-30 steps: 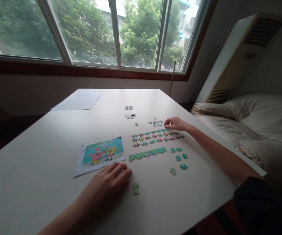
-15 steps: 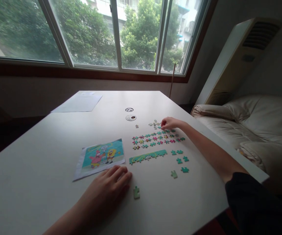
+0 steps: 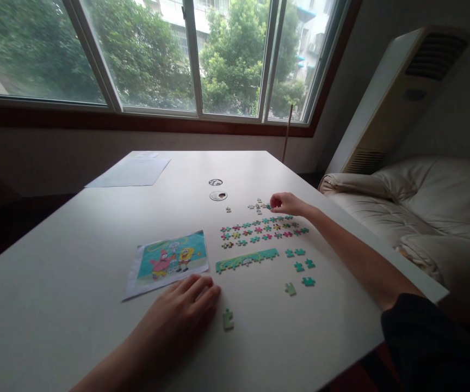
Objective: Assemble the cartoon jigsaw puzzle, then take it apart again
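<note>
My left hand (image 3: 180,311) lies flat on the white table (image 3: 75,245), fingers stretched out, just below the cartoon reference picture (image 3: 168,261). A single pale green puzzle piece (image 3: 228,319) lies right of its fingertips. My right hand (image 3: 286,203) reaches far across, fingers pinched together over the small pile of loose pieces (image 3: 259,206); whether it holds a piece I cannot make out. Rows of coloured pieces (image 3: 261,230) lie below that hand. An assembled green strip (image 3: 246,259) sits nearer me, with several teal pieces (image 3: 302,264) to its right.
A sheet of paper (image 3: 131,170) lies at the table's far left. Two round cable ports (image 3: 217,190) sit mid-table. A cushioned sofa (image 3: 422,207) and a standing air conditioner (image 3: 390,98) are to the right; windows run along the back.
My right hand slid left across the loose pile and now hovers slightly higher, fingers pinched. The left hand stayed flat in place.
</note>
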`<state>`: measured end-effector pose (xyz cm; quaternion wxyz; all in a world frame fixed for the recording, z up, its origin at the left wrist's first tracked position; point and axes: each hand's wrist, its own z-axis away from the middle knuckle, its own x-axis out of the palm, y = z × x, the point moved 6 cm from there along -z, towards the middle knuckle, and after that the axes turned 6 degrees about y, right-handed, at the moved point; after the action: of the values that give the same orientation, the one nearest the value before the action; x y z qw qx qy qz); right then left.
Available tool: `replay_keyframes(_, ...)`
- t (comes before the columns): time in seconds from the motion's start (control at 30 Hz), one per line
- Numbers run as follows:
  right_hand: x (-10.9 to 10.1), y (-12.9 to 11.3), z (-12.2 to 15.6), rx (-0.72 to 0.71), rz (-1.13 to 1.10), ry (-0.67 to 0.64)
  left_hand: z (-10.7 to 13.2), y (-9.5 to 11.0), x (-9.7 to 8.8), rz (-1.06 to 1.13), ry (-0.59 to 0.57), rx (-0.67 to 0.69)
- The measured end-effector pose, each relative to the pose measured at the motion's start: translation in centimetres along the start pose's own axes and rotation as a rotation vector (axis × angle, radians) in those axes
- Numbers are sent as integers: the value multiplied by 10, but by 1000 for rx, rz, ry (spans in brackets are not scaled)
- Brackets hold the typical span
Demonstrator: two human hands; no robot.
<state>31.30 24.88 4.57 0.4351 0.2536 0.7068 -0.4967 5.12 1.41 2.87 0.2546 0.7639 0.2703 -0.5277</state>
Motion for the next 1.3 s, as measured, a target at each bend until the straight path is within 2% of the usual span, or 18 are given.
replay_keyframes(0.13, -11, -5, 35, -41, -87, -81, 1, 0, 1, 0, 10, 6)
replay_keyframes(0.33, -16, -17, 106, -16, -275, -380, 1, 0, 2, -24, 27, 17)
replay_keyframes(0.5, -6, -21, 151, 148, -309, -739, 0, 2, 3, -35, -11, 19)
replay_keyframes(0.6, 4, -16, 166, 209, -297, -865, 0, 4, 1, -41, -5, 29)
replay_keyframes(0.73, 13, -12, 168, 194, -244, -864, 0, 4, -1, -30, 16, 32)
replay_keyframes(0.9, 14, -12, 164, 198, -188, -829, -1, 4, -1, -28, 43, 48)
replay_keyframes(1.03, 6, -7, 164, 172, -170, -794, 2, 5, -2, -52, 47, 67)
replay_keyframes(1.17, -7, 10, 162, 171, -118, -719, 6, 8, -8, -98, 43, 105)
replay_keyframes(1.3, -13, 27, 160, 212, -50, -677, 10, 19, -12, -57, -25, 93)
